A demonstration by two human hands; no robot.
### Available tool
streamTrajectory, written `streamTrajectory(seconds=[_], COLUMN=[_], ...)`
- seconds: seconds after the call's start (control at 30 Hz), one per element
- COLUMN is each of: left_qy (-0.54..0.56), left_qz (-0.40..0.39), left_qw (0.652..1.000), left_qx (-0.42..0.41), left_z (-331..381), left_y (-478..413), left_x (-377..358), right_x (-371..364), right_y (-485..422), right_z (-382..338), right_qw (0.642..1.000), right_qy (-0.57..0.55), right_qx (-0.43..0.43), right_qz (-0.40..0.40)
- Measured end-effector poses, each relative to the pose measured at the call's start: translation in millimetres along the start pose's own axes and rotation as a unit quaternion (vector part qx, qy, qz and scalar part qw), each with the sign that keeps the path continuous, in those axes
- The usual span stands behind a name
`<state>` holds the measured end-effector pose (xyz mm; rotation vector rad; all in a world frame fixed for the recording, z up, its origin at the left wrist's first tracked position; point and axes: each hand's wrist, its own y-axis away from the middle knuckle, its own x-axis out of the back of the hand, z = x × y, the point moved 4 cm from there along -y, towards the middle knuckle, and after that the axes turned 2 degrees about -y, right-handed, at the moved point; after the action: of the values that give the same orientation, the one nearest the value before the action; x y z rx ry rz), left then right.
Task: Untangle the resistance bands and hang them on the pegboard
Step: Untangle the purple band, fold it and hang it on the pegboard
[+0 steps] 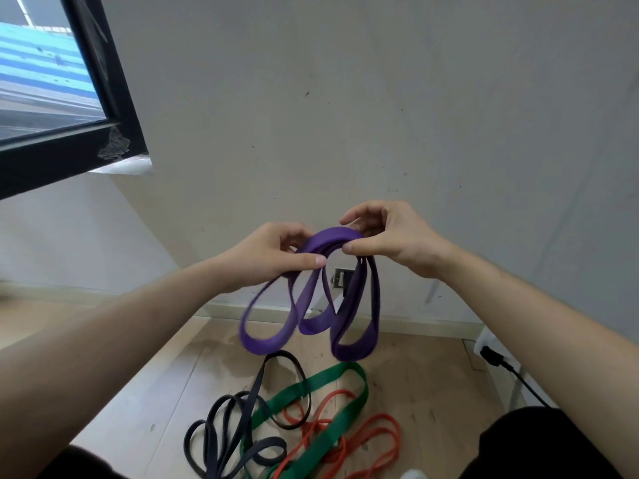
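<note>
Fingers: your left hand (273, 252) pinches the purple band (313, 299) between thumb and curled fingers at its top left; your right hand (387, 238) pinches the same bunched top with its thumb tip, its other fingers loosely bent above it
Wall: pale and scuffed, right ahead of you; a dark window frame (103, 98) sits at your upper left
Floor: light wood (166, 392) under the loose bands
Purple band: held up in front of the wall; it droops below your hands in several loops
Green band: flat on the floor (325, 382); it crosses the others
Dark band: coiled on the floor to the left (224, 430); tangled with the green one
Orange band: thin loops (377, 437) on the floor to the right; it passes under the green one
</note>
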<state>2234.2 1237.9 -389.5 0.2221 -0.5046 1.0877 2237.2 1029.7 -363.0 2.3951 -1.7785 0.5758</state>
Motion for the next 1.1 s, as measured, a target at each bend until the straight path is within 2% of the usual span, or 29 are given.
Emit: streamTrajectory(seconds=[0.13, 0.27, 0.37, 0.53, 0.67, 0.8, 0.87, 1.0, 1.1], left_qy=[0.023, 0.108, 0.137, 0.121, 0.177, 0.252, 0.286, 0.342, 0.335], left_qz=[0.022, 0.071, 0.117, 0.133, 0.170, 0.210, 0.225, 0.222, 0.201], left_qw=[0.999, 0.991, 0.983, 0.983, 0.968, 0.943, 0.929, 0.908, 0.912], left_qx=[-0.021, -0.035, -0.042, -0.041, -0.043, -0.055, -0.067, -0.097, -0.125], left_z=[-0.1, 8.3, 16.5, 26.5, 40.1, 63.4, 78.7, 119.3, 158.7], left_y=[-1.2, -1.7, -3.6, -6.8, -9.5, -17.9, -24.4, -42.0, -56.5], left_x=[-7.2, -9.1, -6.2, -7.2, 2.4, 11.1, 21.0, 49.7, 65.9], right_x=[-3.3, 1.4, 4.3, -0.2, -5.7, -1.6, 7.3, 36.6, 65.2], right_y=[-0.7, -2.7, -1.4, -0.2, 2.0, -2.5, -5.6, -10.8, -13.7], right_z=[-1.6, -5.0, -1.0, 10.4, 17.0, 7.2, -6.4, -48.2, -91.4], right_qw=[0.999, 0.997, 0.997, 0.997, 0.997, 0.995, 0.992, 0.964, 0.944], right_qy=[-0.046, -0.068, -0.071, -0.039, -0.045, -0.099, -0.115, -0.183, -0.178], right_qx=[0.015, 0.028, 0.007, -0.025, -0.025, -0.007, 0.020, 0.100, 0.154], right_qz=[0.005, 0.016, -0.009, -0.055, -0.060, -0.011, 0.039, 0.167, 0.230])
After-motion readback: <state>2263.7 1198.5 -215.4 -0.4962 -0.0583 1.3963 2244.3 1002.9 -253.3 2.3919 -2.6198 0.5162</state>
